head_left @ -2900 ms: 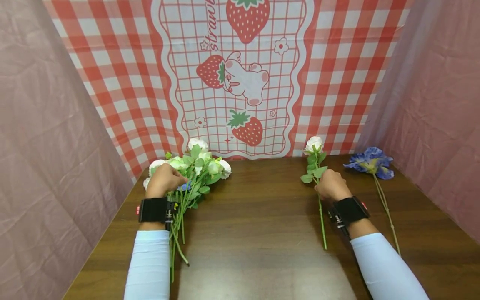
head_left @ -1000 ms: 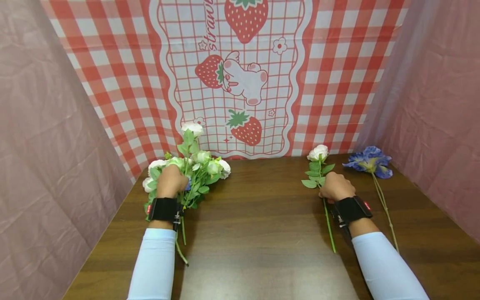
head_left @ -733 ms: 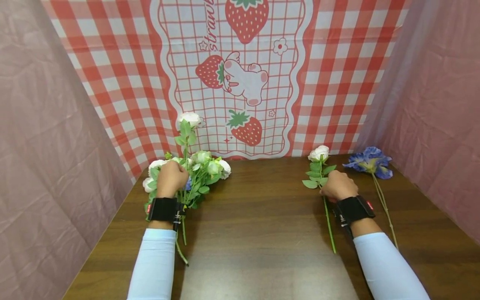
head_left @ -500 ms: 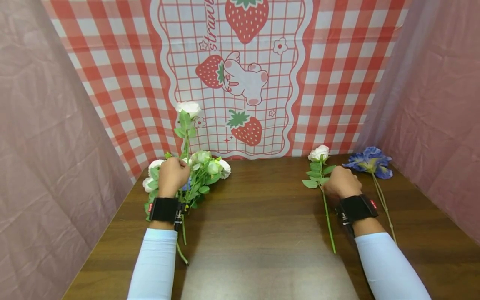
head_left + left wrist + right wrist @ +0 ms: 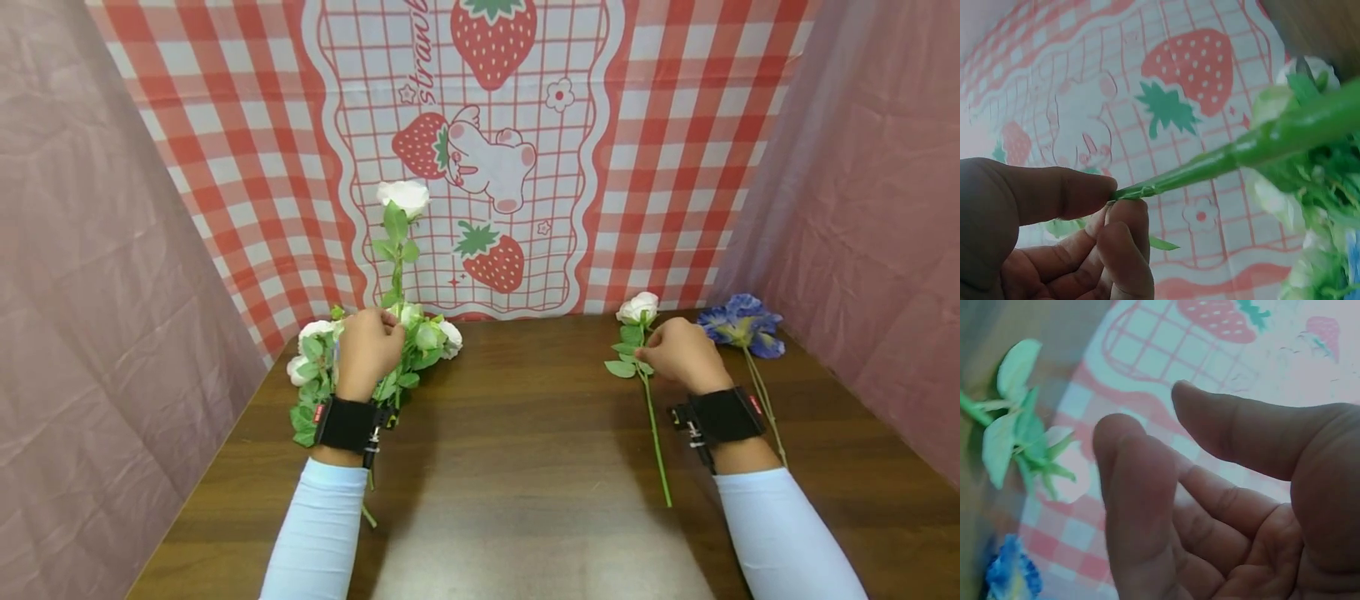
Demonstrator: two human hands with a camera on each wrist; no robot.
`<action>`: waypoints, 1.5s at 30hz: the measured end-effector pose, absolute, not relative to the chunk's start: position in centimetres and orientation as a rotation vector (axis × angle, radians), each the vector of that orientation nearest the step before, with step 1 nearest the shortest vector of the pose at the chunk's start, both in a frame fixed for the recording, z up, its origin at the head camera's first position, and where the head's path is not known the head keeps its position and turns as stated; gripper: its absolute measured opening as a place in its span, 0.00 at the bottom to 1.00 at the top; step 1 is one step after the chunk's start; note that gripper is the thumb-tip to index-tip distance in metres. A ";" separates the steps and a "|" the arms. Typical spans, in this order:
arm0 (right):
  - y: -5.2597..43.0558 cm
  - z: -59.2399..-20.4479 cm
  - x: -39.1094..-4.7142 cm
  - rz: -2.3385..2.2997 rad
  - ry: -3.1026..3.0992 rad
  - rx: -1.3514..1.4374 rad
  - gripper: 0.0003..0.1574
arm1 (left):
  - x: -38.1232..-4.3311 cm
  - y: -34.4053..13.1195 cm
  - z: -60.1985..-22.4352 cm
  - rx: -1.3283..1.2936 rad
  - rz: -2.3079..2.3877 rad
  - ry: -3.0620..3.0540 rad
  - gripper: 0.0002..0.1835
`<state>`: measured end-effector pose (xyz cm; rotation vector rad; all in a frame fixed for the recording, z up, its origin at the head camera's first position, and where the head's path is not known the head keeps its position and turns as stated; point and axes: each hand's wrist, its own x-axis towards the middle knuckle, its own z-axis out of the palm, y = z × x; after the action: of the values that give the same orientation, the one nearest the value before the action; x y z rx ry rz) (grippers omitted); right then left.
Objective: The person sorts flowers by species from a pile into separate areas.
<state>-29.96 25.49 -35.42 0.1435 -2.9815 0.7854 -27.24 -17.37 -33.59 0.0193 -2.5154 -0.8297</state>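
Pinching a white rose (image 5: 405, 198) by its green stem (image 5: 1222, 161): left hand (image 5: 369, 346), thumb against bent fingers, grip clear in left wrist view. Rose held upright, bloom well above the table (image 5: 517, 467), towards the far left, in front of the backdrop. Leaves on the stem between bloom and hand.

Right hand (image 5: 682, 350) nearer the far right corner, palm side down, fingers loosely bent, holding nothing; right wrist view shows a gap between thumb and forefinger. Nearest item is a second white rose (image 5: 639, 308), lying on the table, bloom by the far edge, leaves just beside the fingertips, bare stem pointing to the near edge. Contact with those leaves: can't tell from head view.

Blue flower (image 5: 742, 323) also lying flat, close to the far right corner, right of the second rose; thin brownish stem runs towards the near edge, partly hidden by the right forearm.

Flower pile (image 5: 429, 335) by the far left corner: white and pale green blooms, lots of leaves, partly covered by the left hand. Cut stem ends poke out towards the near edge beside the left wrist. Bit of blue at the right border of left wrist view, too cropped to tell.

Backdrop (image 5: 690, 125) behind far edge: red-and-white check, strawberry print. Pinkish curtains (image 5: 97, 317) both sides. Black wristbands (image 5: 347, 423) and pale blue sleeves (image 5: 318, 525) on both arms.
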 end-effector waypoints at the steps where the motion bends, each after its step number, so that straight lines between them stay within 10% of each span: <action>1: 25.3 -35.2 -29.8 0.791 -2.970 0.171 0.23 | -27.2 -17.0 -33.6 0.007 -0.842 -2.513 0.09; 45: 13.7 -35.2 -25.4 1.753 -2.430 0.734 0.18 | -22.9 -5.0 -35.1 -0.458 -1.106 -2.296 0.04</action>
<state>-25.36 13.73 -35.21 0.7342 -2.4299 1.7531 -22.92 -5.05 -35.09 -0.4576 -2.2958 -1.1063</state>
